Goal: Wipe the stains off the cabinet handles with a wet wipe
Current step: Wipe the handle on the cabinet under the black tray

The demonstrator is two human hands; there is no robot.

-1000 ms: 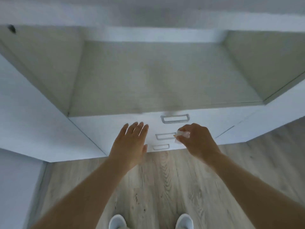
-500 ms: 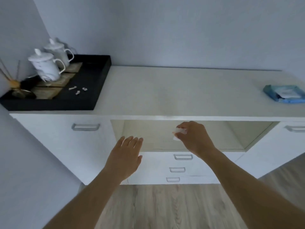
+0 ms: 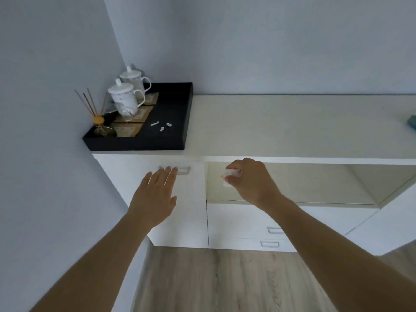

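While left hand (image 3: 155, 197) spreads, right hand (image 3: 249, 183) pinches wipe (image 3: 230, 174).

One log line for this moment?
left hand open, fingertips over door handle | right hand pinching wet wipe | wipe off handle

A pale tabletop (image 3: 281, 127) is being seen along the top of a white cabinet, running from the left wall corner to the right edge of the view. At its left end a black tray (image 3: 177, 122) is being carried directly on it, pushed against the wall. At the far right edge a blue item (image 3: 412, 123) is being cut off by the frame.
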